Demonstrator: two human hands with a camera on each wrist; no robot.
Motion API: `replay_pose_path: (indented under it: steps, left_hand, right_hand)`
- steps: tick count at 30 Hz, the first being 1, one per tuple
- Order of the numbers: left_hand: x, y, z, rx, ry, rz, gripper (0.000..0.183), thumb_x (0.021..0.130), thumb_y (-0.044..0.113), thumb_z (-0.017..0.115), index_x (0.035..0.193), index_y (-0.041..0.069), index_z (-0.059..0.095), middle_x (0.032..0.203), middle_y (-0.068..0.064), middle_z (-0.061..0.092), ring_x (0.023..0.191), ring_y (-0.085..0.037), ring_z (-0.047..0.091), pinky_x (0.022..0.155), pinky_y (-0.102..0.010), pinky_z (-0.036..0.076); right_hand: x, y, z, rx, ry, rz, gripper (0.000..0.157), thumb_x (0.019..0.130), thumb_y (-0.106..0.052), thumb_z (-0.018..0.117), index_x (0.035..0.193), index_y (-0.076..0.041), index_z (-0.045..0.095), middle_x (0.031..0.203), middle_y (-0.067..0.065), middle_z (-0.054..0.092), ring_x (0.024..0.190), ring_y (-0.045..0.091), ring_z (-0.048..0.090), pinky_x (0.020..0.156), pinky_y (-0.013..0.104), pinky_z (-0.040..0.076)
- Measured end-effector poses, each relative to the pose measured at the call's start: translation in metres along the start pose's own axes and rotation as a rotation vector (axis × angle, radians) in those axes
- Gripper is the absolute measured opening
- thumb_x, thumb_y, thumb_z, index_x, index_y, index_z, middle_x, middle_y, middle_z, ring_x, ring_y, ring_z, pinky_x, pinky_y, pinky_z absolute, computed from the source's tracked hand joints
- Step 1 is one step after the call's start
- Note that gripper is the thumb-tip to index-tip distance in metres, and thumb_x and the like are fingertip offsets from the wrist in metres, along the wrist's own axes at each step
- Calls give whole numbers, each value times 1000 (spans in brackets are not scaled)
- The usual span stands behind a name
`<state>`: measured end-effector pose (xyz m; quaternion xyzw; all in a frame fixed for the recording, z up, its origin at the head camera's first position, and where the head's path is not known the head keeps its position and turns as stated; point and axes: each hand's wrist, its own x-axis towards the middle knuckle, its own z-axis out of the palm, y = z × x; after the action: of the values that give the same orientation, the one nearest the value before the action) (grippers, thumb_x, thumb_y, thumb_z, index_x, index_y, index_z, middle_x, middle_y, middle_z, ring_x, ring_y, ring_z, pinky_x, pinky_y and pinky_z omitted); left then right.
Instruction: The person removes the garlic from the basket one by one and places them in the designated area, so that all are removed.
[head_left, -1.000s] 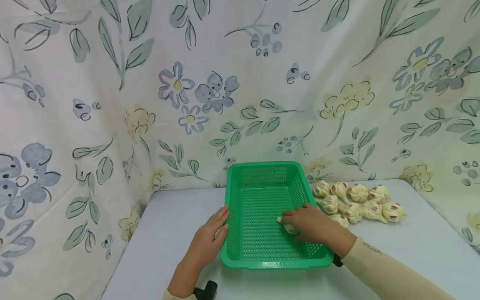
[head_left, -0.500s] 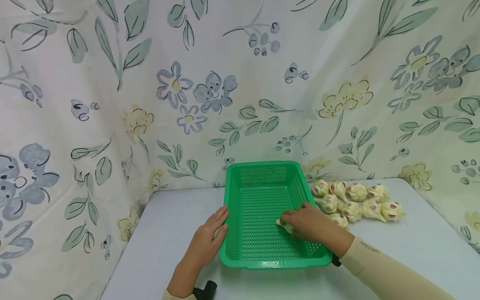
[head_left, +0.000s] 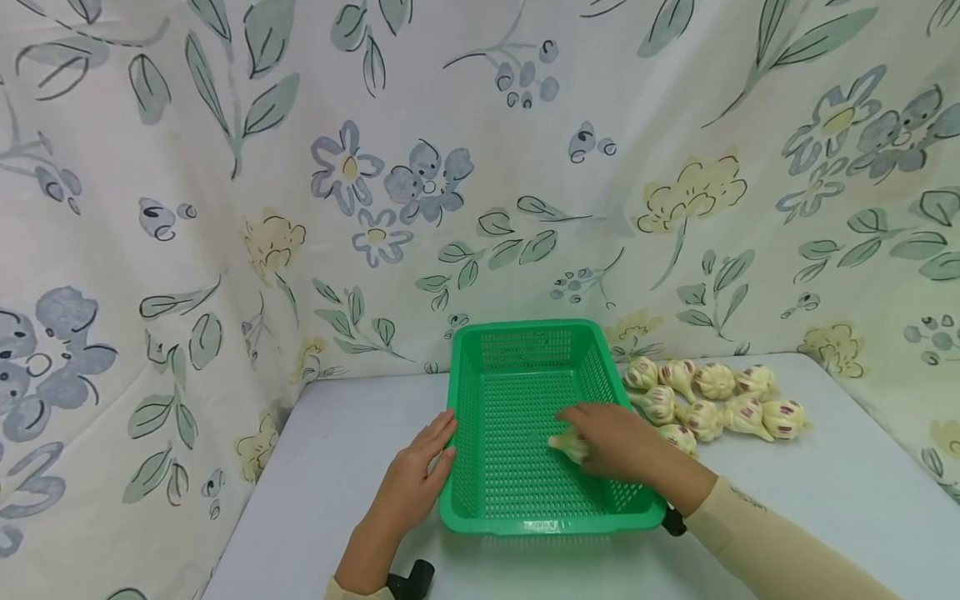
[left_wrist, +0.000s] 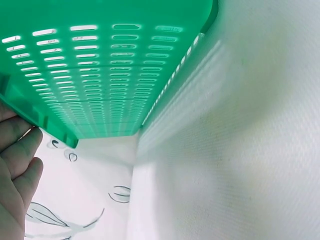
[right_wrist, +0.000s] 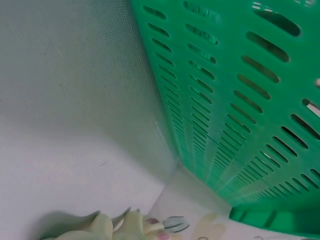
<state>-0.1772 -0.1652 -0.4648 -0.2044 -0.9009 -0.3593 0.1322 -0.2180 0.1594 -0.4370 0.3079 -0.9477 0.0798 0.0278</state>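
A green plastic basket (head_left: 551, 527) with slotted walls stands on the table. At its left side, my left hand (head_left: 411, 483) rests its straight fingers against the rim; the left wrist view also shows these fingers (left_wrist: 22, 152) at the basket edge. Inside, a pale garlic bulb (head_left: 570, 447) lies on the basket floor, its stem pointing left. My right hand (head_left: 618, 442) reaches over the right wall, its fingers loosened just above and beside this bulb. The thumb is hidden, and the right wrist view shows the basket's outer wall (right_wrist: 200, 100) instead of the hand.
Several garlic bulbs (head_left: 705, 422) with purple marks lie grouped on the white table (head_left: 360, 425), right of the basket. A floral curtain (head_left: 465, 167) hangs behind the table.
My right hand's fingers have loosened and lifted off the garlic bulb, which now shows more and sits slightly further left. My left hand stays at the rim.
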Motion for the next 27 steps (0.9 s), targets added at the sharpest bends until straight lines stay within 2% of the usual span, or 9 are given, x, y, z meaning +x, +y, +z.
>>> replay_pose_path:
  steps: [5,9,14,20,27]
  left_hand:
    - [0,0,0,8,2,3,43,102,23,54,142,7,53,154,-1,43,142,-23,41,111,-48,40]
    - [0,1,-1,-2,0,1,43,103,24,53,143,7,53,154,0,43,142,-23,41,112,-47,39]
    - [0,1,-1,-4,-2,-1,43,102,23,54,143,8,52,154,0,42,142,-23,41,113,-47,39]
    - [0,1,0,7,7,9,43,102,23,54,142,8,53,154,0,42,141,-23,41,112,-47,40]
    - [-1,0,1,6,1,1,43,103,26,52,143,9,52,154,2,41,142,-22,40,112,-46,40]
  right_hand:
    - [-2,1,-1,53,11,29,66,71,-20,85,131,-12,58,119,7,64,109,27,60,81,41,53]
    - [-1,2,-2,74,15,25,57,70,-22,85,121,-12,62,106,-2,63,92,15,57,75,37,49]
    - [-3,3,-2,103,-8,32,47,75,-28,84,115,-17,61,99,-9,59,78,6,49,78,38,47]
    - [-6,4,-2,113,1,23,48,75,-32,84,114,-19,60,100,-10,58,77,5,51,78,37,46]
    - [-5,5,0,100,26,-4,46,77,-31,83,115,-17,63,101,-9,57,76,4,48,76,36,45]
